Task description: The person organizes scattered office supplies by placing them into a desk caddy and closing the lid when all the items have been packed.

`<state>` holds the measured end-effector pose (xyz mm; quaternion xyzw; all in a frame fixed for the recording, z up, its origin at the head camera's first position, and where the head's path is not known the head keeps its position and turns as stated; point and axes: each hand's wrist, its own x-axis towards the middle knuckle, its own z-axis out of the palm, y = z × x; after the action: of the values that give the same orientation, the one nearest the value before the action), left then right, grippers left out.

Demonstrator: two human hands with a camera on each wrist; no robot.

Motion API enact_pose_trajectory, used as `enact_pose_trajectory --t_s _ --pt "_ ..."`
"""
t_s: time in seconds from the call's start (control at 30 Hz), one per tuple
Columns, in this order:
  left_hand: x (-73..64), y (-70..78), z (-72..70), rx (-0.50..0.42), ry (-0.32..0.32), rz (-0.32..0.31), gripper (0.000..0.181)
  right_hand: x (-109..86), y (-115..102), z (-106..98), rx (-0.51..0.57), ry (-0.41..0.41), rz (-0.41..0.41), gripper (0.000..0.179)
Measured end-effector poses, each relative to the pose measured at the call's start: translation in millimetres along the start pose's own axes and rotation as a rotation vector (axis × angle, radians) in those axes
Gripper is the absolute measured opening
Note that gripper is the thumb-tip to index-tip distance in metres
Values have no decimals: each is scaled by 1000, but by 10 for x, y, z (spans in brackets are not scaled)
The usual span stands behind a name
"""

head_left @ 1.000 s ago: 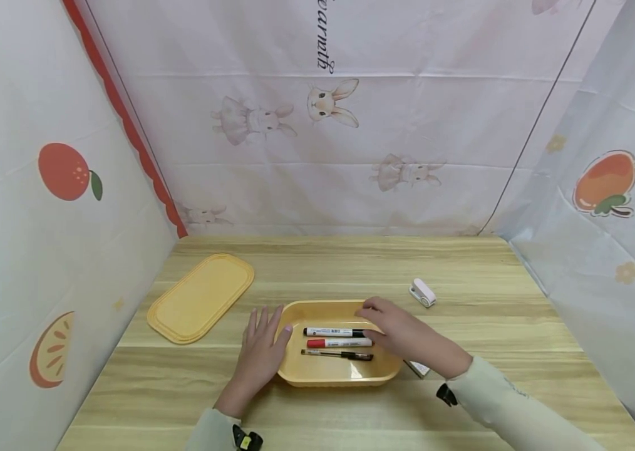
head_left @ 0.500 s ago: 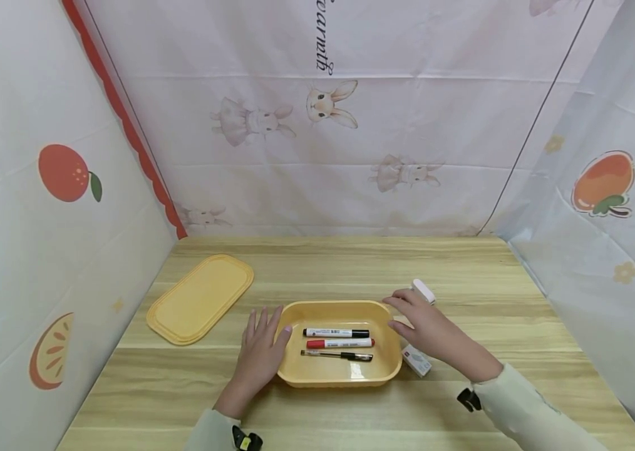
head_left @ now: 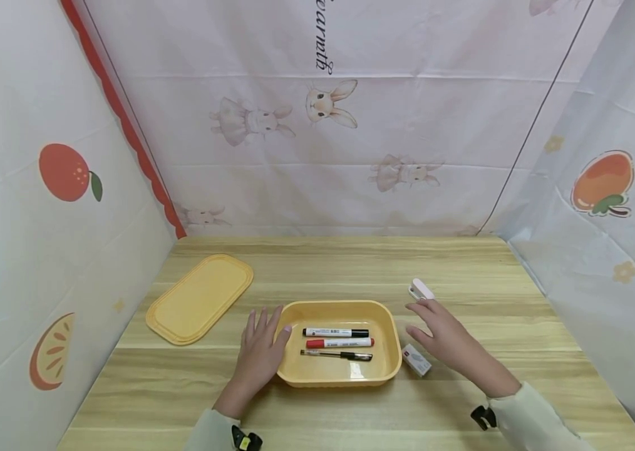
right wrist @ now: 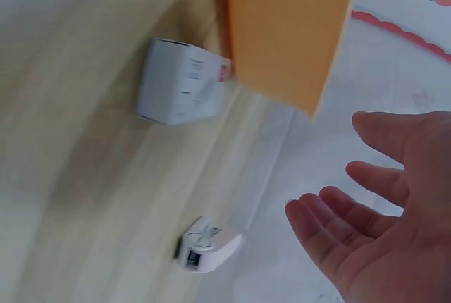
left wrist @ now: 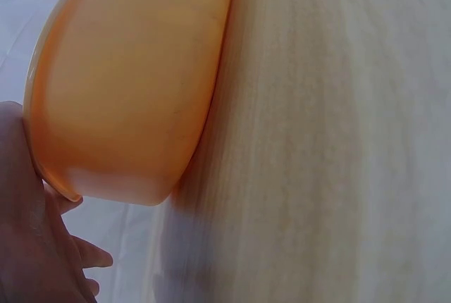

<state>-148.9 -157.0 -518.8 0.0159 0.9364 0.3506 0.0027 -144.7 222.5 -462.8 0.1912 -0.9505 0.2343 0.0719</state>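
Observation:
A yellow plastic box (head_left: 340,381) lies open on the table. Inside it, side by side, are a black-capped marker (head_left: 335,333), a red-capped marker (head_left: 340,343) and a black gel pen (head_left: 337,356). My left hand (head_left: 260,356) rests at the box's left end, fingers spread straight outside and thumb over the rim. To the right of the box, my right hand (head_left: 446,337) hovers with relaxed, parted fingers and holds nothing. Close by it are a small white carton (head_left: 416,360) and a pale pink stapler (head_left: 421,289), whose near end the fingers overlap in the head view.
A flat yellow lid (head_left: 200,299) lies at the table's left, behind my left hand. The wooden table (head_left: 340,263) meets printed cloth walls at the back and both sides.
My right hand has withdrawn from inside the box toward the right, past its rim, uncovering the white carton. The markers, the pen and my left hand stay where they were.

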Motion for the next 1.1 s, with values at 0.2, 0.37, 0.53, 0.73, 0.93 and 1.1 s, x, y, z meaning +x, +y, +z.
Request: enact_pose_trajectory --t_s 0.2,0.37,0.53,0.73,0.93,1.1 --pt "14 -8 -1 11 5 2 60 -132 66 74 23 -13 109 47" --pt "15 -24 4 10 4 8 60 -238 120 165 15 -56 198 48" --pt "12 -34 11 11 0 2 61 -328 135 234 -11 -66 244 49" --pt "9 -25 14 9 -4 -3 63 -411 151 289 -15 -93 285 54" --pt "4 -16 12 -2 -1 -2 61 -467 151 346 5 -106 312 62" --pt "1 -17 14 -5 -2 -1 61 -489 136 384 -2 -99 318 68"
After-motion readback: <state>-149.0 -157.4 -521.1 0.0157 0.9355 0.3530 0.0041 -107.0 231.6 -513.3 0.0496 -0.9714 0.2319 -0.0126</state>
